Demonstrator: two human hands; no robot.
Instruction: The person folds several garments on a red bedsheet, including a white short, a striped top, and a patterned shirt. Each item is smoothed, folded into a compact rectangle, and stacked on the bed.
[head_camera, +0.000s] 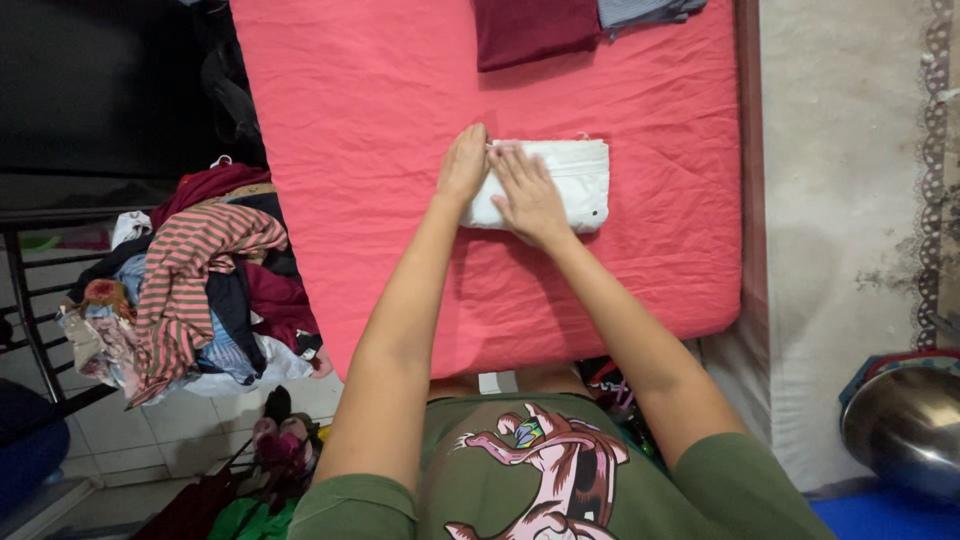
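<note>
Pink bed (400, 100), folded white garment (565, 180), left hand (464, 165), right hand (528, 195), flat, grips released

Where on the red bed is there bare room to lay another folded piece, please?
The red sheet is bare left of the white folded garment, and along the near edge below both hands, left hand and right hand. The far edge holds a maroon piece and a grey one. The clothes heap crowds the left side.
</note>
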